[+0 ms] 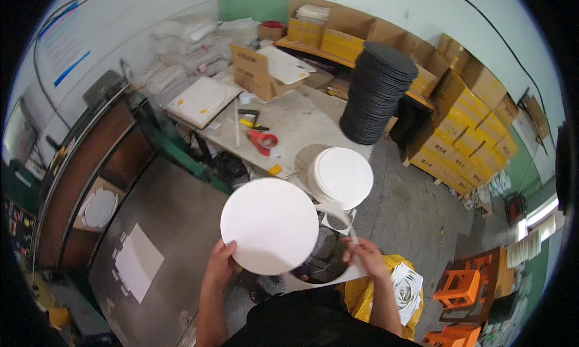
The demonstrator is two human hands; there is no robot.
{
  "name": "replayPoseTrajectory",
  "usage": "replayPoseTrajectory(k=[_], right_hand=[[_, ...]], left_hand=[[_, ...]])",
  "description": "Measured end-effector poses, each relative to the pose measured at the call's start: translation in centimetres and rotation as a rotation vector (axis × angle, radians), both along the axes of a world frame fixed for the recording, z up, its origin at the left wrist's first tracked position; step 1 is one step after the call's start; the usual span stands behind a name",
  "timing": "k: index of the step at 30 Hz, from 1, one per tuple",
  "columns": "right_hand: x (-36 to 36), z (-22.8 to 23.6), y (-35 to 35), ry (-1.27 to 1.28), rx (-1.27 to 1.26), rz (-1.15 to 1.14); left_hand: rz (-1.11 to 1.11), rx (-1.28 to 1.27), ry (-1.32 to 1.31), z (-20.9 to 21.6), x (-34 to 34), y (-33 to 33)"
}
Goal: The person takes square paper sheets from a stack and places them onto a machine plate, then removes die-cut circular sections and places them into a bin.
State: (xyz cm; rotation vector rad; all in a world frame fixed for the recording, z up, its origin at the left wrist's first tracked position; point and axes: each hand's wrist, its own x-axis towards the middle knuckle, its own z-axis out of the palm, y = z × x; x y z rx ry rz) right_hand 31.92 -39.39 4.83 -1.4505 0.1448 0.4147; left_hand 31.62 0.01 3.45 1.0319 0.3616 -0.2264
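My left hand grips the lower left edge of a flat white disc, its thumb on top. My right hand pinches a white sheet offcut that has a large round hole in it. The disc overlaps the offcut's left side and hides part of it. Just beyond, a stack of white discs stands at the near corner of the worktable. Below my right hand is a yellow bag with white cut scraps on it.
A tall stack of black discs rises at the table's right. A red tape dispenser and an open cardboard box are on the tabletop. Left is a green-framed machine; right are cartons and orange stools.
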Motion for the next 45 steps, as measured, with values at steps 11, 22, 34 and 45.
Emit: replayPoseTrajectory(k=[11, 22, 34, 45], right_hand=[[-8.8, -2.0, -24.6, 0.201, -1.709, -0.463], [-20.1, -36.2, -28.7, 0.852, -0.992, -0.394], [8.7, -38.3, -17.7, 0.691, -0.437, 0.276], [8.2, -32.2, 7.7, 0.491, -0.79, 0.946]], left_hand=[[-0.275, -0.364, -0.044, -11.0, 23.5, -23.6], [-0.198, -0.084, 0.172, -12.7, 25.9, -28.9], [0.015, 0.388, -0.088, -10.0, 10.7, -12.2], [1.928, 1.129, 0.613, -6.4, -51.7, -0.7]])
